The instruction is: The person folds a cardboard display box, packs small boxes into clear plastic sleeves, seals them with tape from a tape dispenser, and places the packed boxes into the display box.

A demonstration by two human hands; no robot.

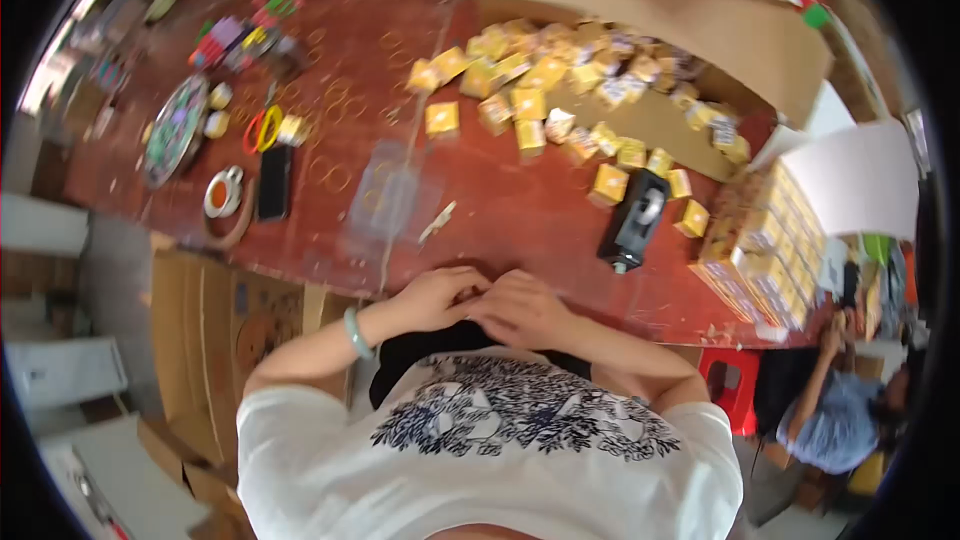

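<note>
At the near edge of the red table (480, 210), my left hand (445, 295) and my right hand (525, 310) rest together in front of my body. The fingers of both are bent and meet near the middle, and whether anything lies between them is hidden. Beyond my hands, a small pale strip (437, 223) lies beside a clear plastic sheet (385, 195). A black tape dispenser (636, 220) stands to the right, next to small yellow boxes (608, 184). Many more yellow boxes spill from an open cardboard box (640, 125) at the back.
Stacked boxes (770, 250) stand at the right edge. On the left are a phone (273, 183), yellow scissors (269, 128), a cup (223, 193) and a round tray (176, 132). Rubber bands are scattered about. Another person (840, 410) sits at the far right.
</note>
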